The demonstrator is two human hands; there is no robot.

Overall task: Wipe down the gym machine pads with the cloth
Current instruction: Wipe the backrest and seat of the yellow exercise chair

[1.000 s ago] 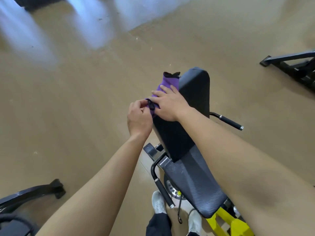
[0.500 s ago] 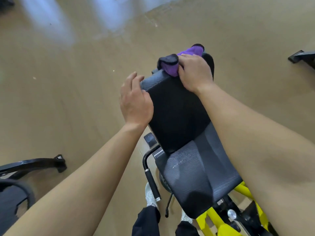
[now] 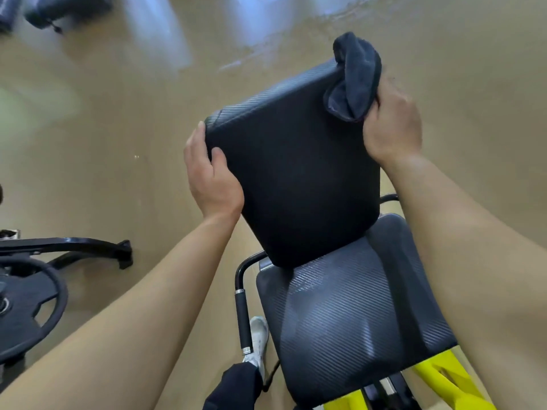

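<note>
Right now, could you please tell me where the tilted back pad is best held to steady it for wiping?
I'd grip the back pad at its upper left edge, from the left: its thick slab has a rounded rim, so thumb on the face and fingers behind clamp it, as the left hand shows. The cloth and right hand occupy the top right corner.

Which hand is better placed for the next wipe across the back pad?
Right. The right hand grips the cloth at the upper right corner of the back pad, so it can likely sweep straight across. The left hand holds no cloth; it grips the pad's left edge, steadying it.
</note>
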